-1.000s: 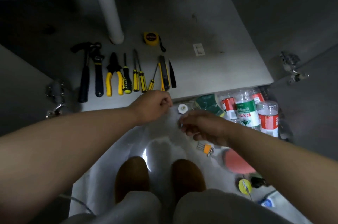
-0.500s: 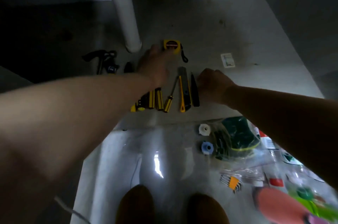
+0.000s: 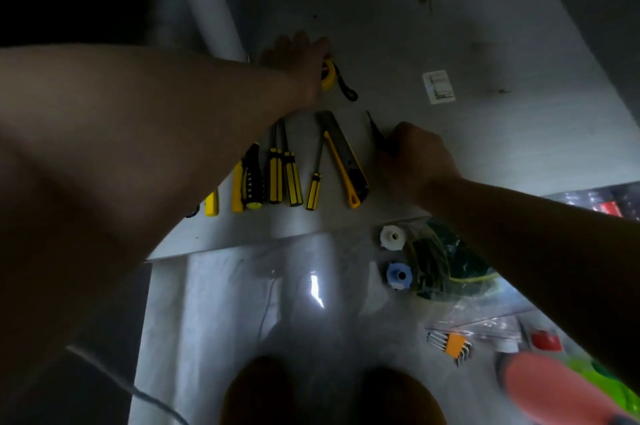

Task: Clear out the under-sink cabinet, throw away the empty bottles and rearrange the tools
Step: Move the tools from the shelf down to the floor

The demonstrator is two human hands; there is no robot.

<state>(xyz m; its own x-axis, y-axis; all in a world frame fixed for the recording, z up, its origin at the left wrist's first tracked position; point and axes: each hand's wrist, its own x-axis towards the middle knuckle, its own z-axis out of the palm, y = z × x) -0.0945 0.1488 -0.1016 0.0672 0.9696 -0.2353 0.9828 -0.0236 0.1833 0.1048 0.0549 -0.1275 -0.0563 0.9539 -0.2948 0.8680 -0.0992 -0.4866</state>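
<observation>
Cabinet floor (image 3: 450, 26), left hand (image 3: 298, 57) covering tape measure (image 3: 328, 78)

Bare cabinet floor (image 3: 467, 19) lies right of pipe (image 3: 207, 8).

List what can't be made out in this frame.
All in the head view:
- The left forearm hides the tools left of the screwdrivers; only yellow handle ends show.
- The left hand covers most of the tape measure; grip unclear.
- The right hand hides its own fingers; hold on the black tool unclear.
- Bottles: cut off by the right edge.
- Sticker: print too small.
- Red object, bottom right: blurred.
</observation>
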